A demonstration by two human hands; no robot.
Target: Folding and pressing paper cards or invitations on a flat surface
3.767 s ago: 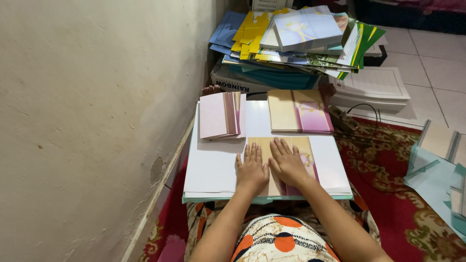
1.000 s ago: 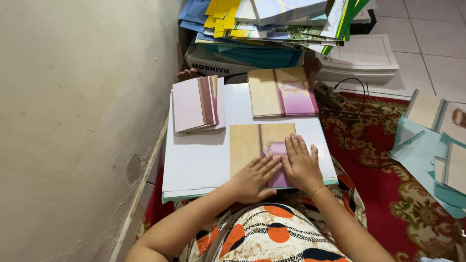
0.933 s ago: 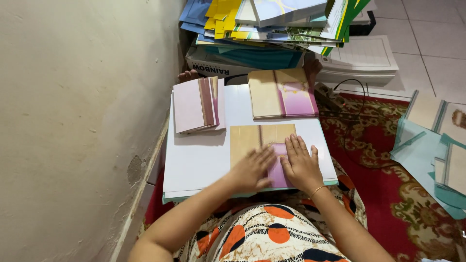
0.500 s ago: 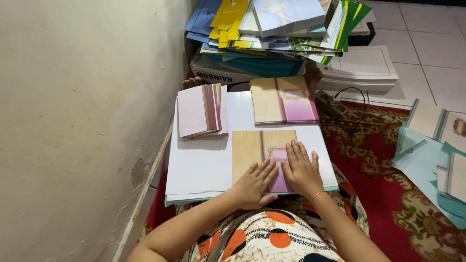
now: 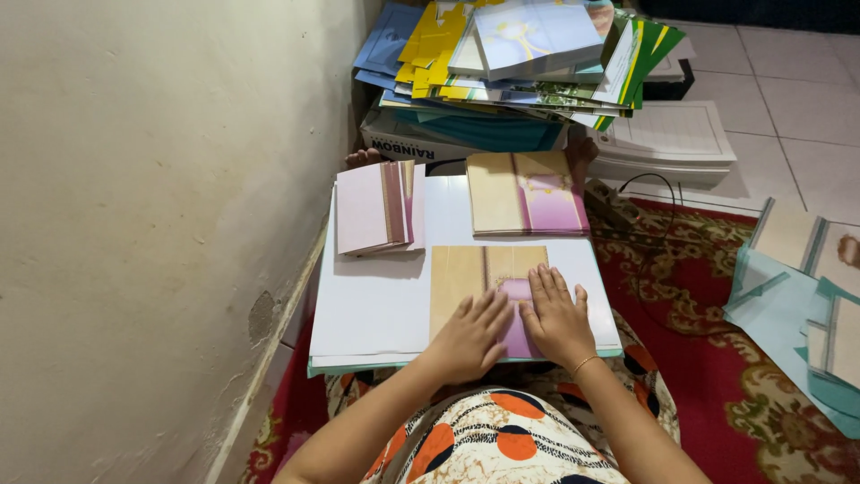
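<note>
On the white board (image 5: 376, 305), both hands (image 5: 515, 327) press a tan-and-purple card (image 5: 479, 278).

- The left hand (image 5: 468, 337) and the right hand (image 5: 557, 315) lie flat, side by side, on a tan and purple folded card (image 5: 488, 287) at the near edge of a white board (image 5: 376, 305) on the lap.
- A pink card stack (image 5: 376, 208) sits at the board's far left corner.
- A tan-purple card stack (image 5: 526, 193) sits along the far edge.
- Colourful folders (image 5: 520, 54) are piled beyond the board.
</note>
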